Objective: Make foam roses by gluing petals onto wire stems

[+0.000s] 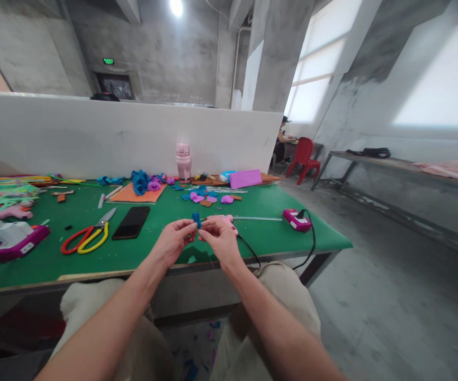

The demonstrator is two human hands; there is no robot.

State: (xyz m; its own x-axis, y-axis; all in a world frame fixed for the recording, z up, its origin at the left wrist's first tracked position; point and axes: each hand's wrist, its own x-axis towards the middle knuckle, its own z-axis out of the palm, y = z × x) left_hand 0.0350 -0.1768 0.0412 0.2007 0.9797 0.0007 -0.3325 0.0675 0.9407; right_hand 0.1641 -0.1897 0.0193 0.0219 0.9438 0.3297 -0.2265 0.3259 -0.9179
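A small blue felt piece [196, 219] was pinched by left hand [172, 241] and right hand [221, 239] above the green table [133, 251], flower barely begun.

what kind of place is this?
Probably a craft workshop in a bare concrete industrial room. A green table holds scissors, foam flowers and coloured scraps; both hands pinch a small blue piece.

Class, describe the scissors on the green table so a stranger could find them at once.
Start at the green table, left of the person's hands. Beside the black phone lie the scissors, blades pointing away. Their one red and one yellow handle loop set them apart.
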